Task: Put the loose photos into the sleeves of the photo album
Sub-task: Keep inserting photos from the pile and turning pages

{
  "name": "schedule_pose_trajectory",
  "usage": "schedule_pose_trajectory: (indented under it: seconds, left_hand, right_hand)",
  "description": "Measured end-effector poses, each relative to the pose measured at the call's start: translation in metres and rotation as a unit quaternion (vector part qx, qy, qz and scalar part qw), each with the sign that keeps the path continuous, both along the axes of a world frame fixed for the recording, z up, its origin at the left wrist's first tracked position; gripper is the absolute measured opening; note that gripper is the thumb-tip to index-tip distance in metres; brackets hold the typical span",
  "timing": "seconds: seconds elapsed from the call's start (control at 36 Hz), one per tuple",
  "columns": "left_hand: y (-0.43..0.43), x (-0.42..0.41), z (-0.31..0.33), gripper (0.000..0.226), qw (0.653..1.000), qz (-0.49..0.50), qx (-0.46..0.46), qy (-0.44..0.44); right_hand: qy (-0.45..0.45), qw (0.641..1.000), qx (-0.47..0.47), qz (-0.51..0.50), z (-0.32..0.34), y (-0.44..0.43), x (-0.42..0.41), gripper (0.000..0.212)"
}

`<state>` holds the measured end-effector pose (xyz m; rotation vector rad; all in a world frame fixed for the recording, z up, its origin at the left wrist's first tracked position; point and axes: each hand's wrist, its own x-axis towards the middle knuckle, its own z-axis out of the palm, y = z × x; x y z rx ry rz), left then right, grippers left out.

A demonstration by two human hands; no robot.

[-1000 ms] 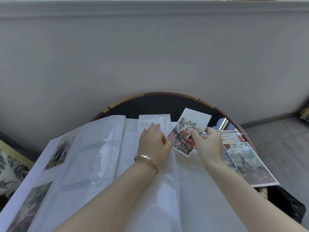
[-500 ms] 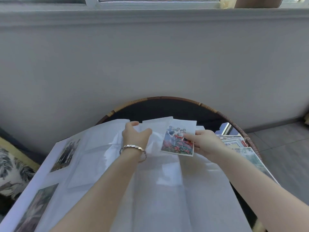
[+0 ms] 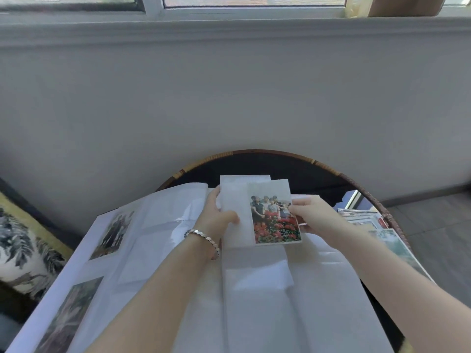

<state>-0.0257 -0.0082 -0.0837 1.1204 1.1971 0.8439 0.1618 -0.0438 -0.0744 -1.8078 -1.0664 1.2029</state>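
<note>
I find the photo (image 3: 275, 217) held upright over the far middle of the album (image 3: 163, 245), lying against a pale sleeve (image 3: 233, 200) lifted off the page; whether its edge has entered the pocket I cannot tell. The right hand (image 3: 314, 217) pinches the photo at its right edge, thumb on the face; the left hand (image 3: 216, 217) grips the sleeve by its left edge, thumb in front. I judge the print light, thin and springy, glossy enough to slip and to take fingermarks; best held by the border, not the picture; corners would crease if forced. The sleeve looks limp and filmy, so its mouth will need holding open. More loose photos (image 3: 362, 220) lie heaped just right of the album, on the round table (image 3: 254, 152).
</note>
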Motion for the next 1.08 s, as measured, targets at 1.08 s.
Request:
schedule_pose_trajectory:
  seconds: [1.08]
  left_hand:
    - [-0.005,0.006,0.000,0.035,0.991,0.068,0.048,-0.108]
  right_hand:
    - [0.040,0.996,0.075,0.002,0.011,0.000,-0.019,0.018]
